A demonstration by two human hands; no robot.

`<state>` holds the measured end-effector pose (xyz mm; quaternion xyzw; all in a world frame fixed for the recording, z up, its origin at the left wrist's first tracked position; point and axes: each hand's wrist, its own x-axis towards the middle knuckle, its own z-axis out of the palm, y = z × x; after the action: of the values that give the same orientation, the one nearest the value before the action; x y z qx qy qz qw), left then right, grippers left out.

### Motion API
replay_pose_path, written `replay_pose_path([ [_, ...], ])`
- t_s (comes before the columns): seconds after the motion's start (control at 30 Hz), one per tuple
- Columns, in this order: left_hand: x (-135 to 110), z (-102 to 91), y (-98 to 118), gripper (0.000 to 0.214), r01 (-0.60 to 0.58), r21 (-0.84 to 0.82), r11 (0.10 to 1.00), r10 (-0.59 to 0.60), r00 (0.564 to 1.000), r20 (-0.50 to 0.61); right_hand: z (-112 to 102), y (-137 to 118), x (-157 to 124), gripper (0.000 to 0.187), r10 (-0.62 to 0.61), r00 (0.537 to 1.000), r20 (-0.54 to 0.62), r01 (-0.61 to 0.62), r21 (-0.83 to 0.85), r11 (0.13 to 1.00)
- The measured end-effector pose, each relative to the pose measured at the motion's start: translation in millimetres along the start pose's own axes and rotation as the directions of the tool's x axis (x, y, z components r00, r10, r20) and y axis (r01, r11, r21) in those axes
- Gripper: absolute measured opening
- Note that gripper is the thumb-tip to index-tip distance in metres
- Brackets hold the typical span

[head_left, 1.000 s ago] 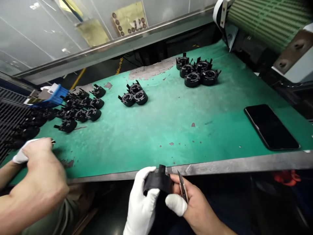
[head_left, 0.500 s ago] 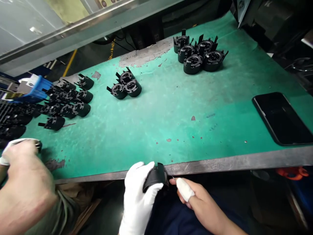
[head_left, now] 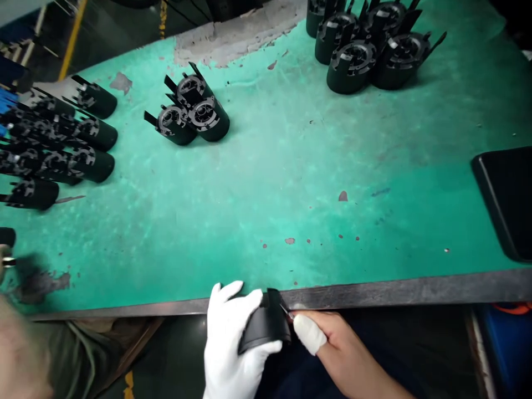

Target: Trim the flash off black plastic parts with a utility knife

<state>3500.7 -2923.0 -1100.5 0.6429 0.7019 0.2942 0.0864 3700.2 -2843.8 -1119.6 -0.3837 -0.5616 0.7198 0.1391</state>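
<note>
My left hand (head_left: 230, 343), in a white glove, is closed around a round black plastic part (head_left: 266, 327) just below the table's front edge. My right hand (head_left: 332, 346), bare except for a white cot on the thumb, pinches a small thin blade (head_left: 286, 313) whose tip touches the part's upper right edge. Both hands sit below the dark metal rim of the green table (head_left: 374, 293).
Three black parts (head_left: 189, 113) stand clustered at the middle left, several more (head_left: 368, 41) at the top right, and rows of them (head_left: 62, 149) at the far left. A black phone (head_left: 507, 199) lies at the right edge. Another person's arm (head_left: 20, 360) is at the lower left.
The camera has tilted down and closer to the table. My right hand has brought the blade onto the part's edge; earlier it held the blade apart. The other person's hand has slid out left.
</note>
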Motion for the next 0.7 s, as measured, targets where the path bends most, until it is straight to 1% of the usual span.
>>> replay_pose_path([
  [0.17, -4, 2.5, -8, 0.057, -0.005, -0.045, 0.999, 0.005, 1.000, 0.002, 3, -4, 7, 0.042, 0.060, 0.998, -0.021, -0.060, 0.005, 0.998],
  [0.27, -4, 2.1, -10, 0.053, -0.002, -0.056, 0.998, 0.002, 1.000, 0.002, 7, 0, 4, 0.042, 0.043, 0.998, -0.054, -0.041, 0.034, 0.999],
  [0.33, -3, 2.5, -9, 0.050, 0.000, -0.051, 0.999, -0.001, 1.000, -0.011, 11, 6, -2, 0.043, 0.026, 0.996, -0.085, -0.025, 0.013, 1.000],
  [0.43, -3, 3.6, -4, 0.048, 0.001, -0.018, 1.000, -0.001, 1.000, -0.031, 17, 21, -9, 0.037, -0.064, 0.993, -0.103, 0.060, -0.045, 0.997],
  [0.5, -5, 2.1, 3, 0.048, 0.000, 0.024, 1.000, 0.002, 0.998, -0.063, 20, 30, -11, 0.054, -0.149, 0.985, -0.085, 0.143, -0.080, 0.987],
  [0.53, -8, -0.1, 7, 0.048, 0.001, 0.046, 0.999, 0.003, 0.996, -0.087, 21, 33, -10, 0.061, -0.190, 0.979, -0.073, 0.183, -0.092, 0.979],
  [0.57, -11, -3.7, 10, 0.050, 0.009, 0.058, 0.998, -0.002, 0.993, -0.115, 21, 35, -9, 0.062, -0.220, 0.973, -0.071, 0.213, -0.099, 0.972],
  [0.63, -19, -15.3, 18, 0.058, 0.004, 0.022, 1.000, 0.000, 0.989, -0.150, 19, 33, -8, 0.049, -0.250, 0.965, -0.077, 0.243, -0.088, 0.966],
  [0.7, -31, -30.8, 25, 0.072, 0.015, -0.059, 0.998, -0.024, 0.989, -0.144, 17, 22, -10, 0.041, -0.251, 0.966, -0.058, 0.251, -0.016, 0.968],
])
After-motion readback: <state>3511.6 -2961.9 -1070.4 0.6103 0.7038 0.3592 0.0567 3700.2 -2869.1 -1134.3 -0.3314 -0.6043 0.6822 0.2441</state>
